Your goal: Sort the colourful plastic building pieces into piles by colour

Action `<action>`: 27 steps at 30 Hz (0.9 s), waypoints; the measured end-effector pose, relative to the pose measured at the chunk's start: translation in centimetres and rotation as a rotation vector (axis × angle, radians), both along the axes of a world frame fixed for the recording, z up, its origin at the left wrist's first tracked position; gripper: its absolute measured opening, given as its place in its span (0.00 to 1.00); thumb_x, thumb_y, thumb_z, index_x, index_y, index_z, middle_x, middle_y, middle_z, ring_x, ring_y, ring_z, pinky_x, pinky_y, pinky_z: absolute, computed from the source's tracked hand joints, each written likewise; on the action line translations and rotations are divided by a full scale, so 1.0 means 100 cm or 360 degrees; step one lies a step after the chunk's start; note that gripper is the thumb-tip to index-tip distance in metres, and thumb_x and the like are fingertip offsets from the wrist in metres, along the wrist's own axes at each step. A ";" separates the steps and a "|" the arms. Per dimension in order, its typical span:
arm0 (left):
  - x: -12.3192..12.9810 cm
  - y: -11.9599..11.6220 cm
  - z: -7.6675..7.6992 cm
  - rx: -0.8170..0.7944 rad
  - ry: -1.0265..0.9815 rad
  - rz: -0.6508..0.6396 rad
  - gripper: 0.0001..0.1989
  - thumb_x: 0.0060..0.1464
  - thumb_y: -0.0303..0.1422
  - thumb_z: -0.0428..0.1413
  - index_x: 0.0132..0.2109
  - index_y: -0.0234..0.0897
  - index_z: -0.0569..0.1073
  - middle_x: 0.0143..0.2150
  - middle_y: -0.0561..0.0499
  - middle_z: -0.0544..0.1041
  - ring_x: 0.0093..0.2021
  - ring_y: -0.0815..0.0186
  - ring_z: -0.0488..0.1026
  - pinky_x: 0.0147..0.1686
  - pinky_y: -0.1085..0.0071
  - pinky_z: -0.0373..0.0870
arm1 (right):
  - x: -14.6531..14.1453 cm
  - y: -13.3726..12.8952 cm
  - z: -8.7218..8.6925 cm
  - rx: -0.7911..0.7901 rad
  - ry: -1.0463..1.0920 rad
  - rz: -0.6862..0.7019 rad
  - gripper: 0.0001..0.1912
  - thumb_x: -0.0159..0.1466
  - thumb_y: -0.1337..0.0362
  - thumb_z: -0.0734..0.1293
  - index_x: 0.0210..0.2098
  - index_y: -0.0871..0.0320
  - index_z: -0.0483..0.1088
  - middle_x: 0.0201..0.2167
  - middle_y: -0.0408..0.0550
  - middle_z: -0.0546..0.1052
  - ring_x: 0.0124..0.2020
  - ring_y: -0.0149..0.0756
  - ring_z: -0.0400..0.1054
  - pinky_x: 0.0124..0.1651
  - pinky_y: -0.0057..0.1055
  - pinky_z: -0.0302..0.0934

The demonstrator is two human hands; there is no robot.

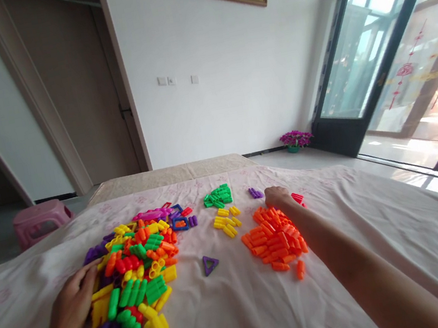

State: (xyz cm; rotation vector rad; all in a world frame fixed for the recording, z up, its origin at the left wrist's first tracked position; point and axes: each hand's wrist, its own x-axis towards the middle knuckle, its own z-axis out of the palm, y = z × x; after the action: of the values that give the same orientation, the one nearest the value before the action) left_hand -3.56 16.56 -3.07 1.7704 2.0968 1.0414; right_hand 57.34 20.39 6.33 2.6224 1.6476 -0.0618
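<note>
A mixed pile of plastic building pieces [137, 274] in yellow, green, orange, purple and red lies on the left of the cloth. My left hand [75, 295] rests at the pile's left edge, its fingers stretched out onto the pieces. Sorted by colour, orange pieces [276, 236] form a heap on the right. Just beyond that heap is my right hand [279, 197], its fingers curled closed; anything inside them is hidden. Red pieces [298, 198] lie to its right and purple pieces [255, 193] to its left. Green pieces [218, 196] and yellow pieces [227, 221] sit in small groups mid-table.
A purple triangle frame [210, 265] lies between the pile and the orange heap. The wrinkled tablecloth [228, 315] covers the surface. A pink stool [42, 220] stands at the left, and potted flowers [296, 139] stand by the glass door [339, 75].
</note>
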 end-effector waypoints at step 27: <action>-0.002 0.002 -0.003 -0.0090 -0.0191 -0.0040 0.29 0.61 0.50 0.43 0.56 0.37 0.75 0.60 0.42 0.75 0.61 0.52 0.69 0.62 0.60 0.61 | -0.224 0.007 -0.022 0.0331 0.0311 0.1163 0.21 0.66 0.64 0.63 0.58 0.53 0.70 0.52 0.51 0.78 0.54 0.41 0.69 0.50 0.31 0.61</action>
State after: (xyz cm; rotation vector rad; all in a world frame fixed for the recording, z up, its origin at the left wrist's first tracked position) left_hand -3.76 16.79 -3.32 1.6608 2.0072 1.0436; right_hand 34.94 21.04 4.16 2.0048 2.6934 -0.1261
